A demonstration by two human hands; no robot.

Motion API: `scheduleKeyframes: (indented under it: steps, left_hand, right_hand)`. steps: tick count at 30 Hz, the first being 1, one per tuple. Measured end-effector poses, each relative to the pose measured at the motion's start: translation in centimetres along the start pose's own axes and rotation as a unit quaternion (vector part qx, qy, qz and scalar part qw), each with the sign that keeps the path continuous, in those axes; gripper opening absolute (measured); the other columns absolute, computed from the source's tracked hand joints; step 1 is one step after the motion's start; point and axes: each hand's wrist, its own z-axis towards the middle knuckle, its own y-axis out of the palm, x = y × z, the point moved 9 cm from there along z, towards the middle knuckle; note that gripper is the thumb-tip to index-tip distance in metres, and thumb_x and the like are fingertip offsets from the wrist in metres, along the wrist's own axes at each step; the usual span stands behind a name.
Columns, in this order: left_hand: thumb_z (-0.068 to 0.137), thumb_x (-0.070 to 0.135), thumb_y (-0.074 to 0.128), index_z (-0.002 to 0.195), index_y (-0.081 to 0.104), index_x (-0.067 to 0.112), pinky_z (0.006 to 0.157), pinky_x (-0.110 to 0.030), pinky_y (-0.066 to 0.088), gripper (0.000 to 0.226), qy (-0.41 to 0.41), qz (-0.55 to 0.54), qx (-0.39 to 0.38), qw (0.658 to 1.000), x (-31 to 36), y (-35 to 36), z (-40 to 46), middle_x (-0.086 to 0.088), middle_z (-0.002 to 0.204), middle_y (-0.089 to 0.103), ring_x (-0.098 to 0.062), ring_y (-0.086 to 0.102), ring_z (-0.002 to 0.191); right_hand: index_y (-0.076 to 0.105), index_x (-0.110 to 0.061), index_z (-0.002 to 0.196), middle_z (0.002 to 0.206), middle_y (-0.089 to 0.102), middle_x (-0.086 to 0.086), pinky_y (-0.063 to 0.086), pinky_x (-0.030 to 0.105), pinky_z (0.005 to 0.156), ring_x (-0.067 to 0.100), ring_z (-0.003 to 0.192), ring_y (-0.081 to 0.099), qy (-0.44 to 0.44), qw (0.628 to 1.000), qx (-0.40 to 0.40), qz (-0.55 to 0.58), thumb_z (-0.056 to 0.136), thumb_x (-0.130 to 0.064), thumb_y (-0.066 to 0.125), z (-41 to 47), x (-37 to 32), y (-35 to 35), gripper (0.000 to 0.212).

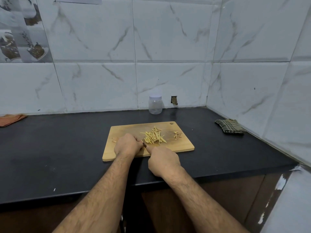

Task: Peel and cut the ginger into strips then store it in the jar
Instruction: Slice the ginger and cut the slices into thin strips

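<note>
1. I see a wooden cutting board [178,145] lying flat on the black countertop [67,148], its hanging hole at the far right corner.
2. A loose pile of pale yellow ginger strips [154,136] sits on the board, a little right of its middle and toward the far edge.
3. Small brownish peel scraps [177,135] lie on the board to the right of the strips; a few more scraps [115,139] lie near the board's left edge.
4. My left hand [127,145] rests on the left part of the board, knuckles up and fingers curled under. I cannot tell what, if anything, is pinned beneath them.
5. My right hand [163,160] is closed in a fist at the board's near edge, forefinger stretched toward the left hand. It grips a dark handle [144,145], of which only a short piece shows between the two hands; the blade is hidden from me.
6. The jar [155,105] is clear plastic with a white lid on, standing upright at the far edge of the countertop against the tiled wall [168,47], well apart from the board.
7. A folded green checked cloth [229,126] lies at the right, by the side wall.
8. An orange cloth [11,118] lies at the far left.
</note>
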Motion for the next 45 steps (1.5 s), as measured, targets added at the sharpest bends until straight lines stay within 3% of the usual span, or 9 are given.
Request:
scheduleKeyframes:
  steps: [15,21,26,29,33,36,40,43,45]
  left_hand:
    - [0.089,0.025,0.071,0.067,0.062,0.024,0.061,-0.029,0.037,0.025,0.055,-0.044,0.0,0.998,-0.4,-0.6,-0.6,0.003,0.081,0.069,-0.017,0.06,0.077]
    - [0.087,0.022,0.073,0.085,0.075,0.017,0.074,-0.028,0.049,0.005,0.056,-0.082,-0.003,0.995,-1.0,-0.9,0.0,0.004,0.091,0.073,-0.015,0.065,0.087]
    - [0.09,0.022,0.069,0.087,0.074,0.018,0.073,-0.027,0.045,0.007,0.065,-0.103,0.017,0.992,-1.0,-1.4,-0.1,0.006,0.089,0.07,-0.017,0.063,0.09]
    - [0.091,0.022,0.068,0.088,0.073,0.022,0.075,-0.025,0.041,0.006,0.054,-0.121,0.055,0.99,-1.9,-2.8,-0.1,0.008,0.09,0.066,-0.015,0.058,0.089]
    - [0.091,0.023,0.067,0.086,0.069,0.031,0.075,-0.027,0.043,0.01,0.036,-0.101,0.086,0.99,-3.6,-3.7,0.6,0.001,0.097,0.07,-0.018,0.058,0.091]
    - [0.092,0.024,0.067,0.101,0.074,0.026,0.08,-0.029,0.047,0.011,0.04,-0.083,0.091,0.992,-3.9,-3.6,1.1,-0.002,0.105,0.071,-0.02,0.061,0.097]
    - [0.092,0.026,0.067,0.12,0.07,0.022,0.09,-0.032,0.05,0.028,0.046,-0.048,0.068,0.995,-3.9,-3.1,1.7,-0.004,0.114,0.07,-0.024,0.062,0.107]
    - [0.091,0.028,0.069,0.125,0.067,0.021,0.093,-0.032,0.049,0.035,0.053,-0.018,0.047,0.997,-3.8,-2.9,2.1,-0.003,0.119,0.069,-0.022,0.061,0.111]
    - [0.091,0.029,0.069,0.128,0.065,0.021,0.095,-0.033,0.048,0.037,0.057,-0.008,0.034,0.998,-3.7,-3.0,2.5,-0.003,0.123,0.067,-0.021,0.06,0.114]
  right_hand:
    - [0.049,-0.032,0.142,0.13,0.06,0.003,0.047,0.037,0.089,0.026,0.117,0.056,-0.005,1.0,0.015,0.023,0.095,-0.012,0.044,-0.4,-0.1,0.0,0.051]
    - [0.048,-0.032,0.144,0.132,0.061,0.002,0.048,0.036,0.091,0.025,0.119,0.057,0.016,1.0,0.01,-0.002,0.096,-0.011,0.044,1.1,0.8,-0.2,0.052]
    - [0.049,-0.033,0.144,0.131,0.062,0.002,0.049,0.034,0.09,0.025,0.116,0.059,0.037,0.999,0.007,0.034,0.094,-0.01,0.043,1.9,1.5,-0.6,0.055]
    - [0.054,-0.024,0.137,0.108,0.069,0.006,0.05,0.031,0.071,0.024,0.087,0.068,0.074,0.988,-0.049,0.128,0.091,-0.007,0.04,2.3,2.0,1.2,0.051]
    - [0.062,0.006,0.12,0.072,0.06,0.011,0.04,0.026,0.05,0.025,0.063,0.058,0.075,0.973,-0.099,0.196,0.088,0.001,0.036,2.2,1.9,1.6,0.041]
    - [0.06,-0.007,0.129,0.084,0.066,0.011,0.045,0.028,0.053,0.02,0.054,0.056,0.062,0.977,-0.086,0.186,0.089,-0.001,0.036,2.0,1.0,0.5,0.046]
    - [0.041,-0.034,0.149,0.131,0.061,0.006,0.052,0.028,0.059,0.019,0.058,0.061,0.043,0.988,-0.053,0.142,0.09,-0.004,0.038,2.4,0.0,0.2,0.066]
    - [0.039,-0.038,0.15,0.136,0.059,0.004,0.05,0.027,0.058,0.019,0.066,0.064,0.055,0.989,-0.038,0.133,0.09,-0.005,0.038,2.7,0.3,0.5,0.068]
    - [0.042,-0.036,0.148,0.131,0.062,0.004,0.048,0.028,0.065,0.024,0.088,0.067,0.057,0.99,-0.027,0.13,0.089,-0.007,0.039,2.7,0.5,0.5,0.066]
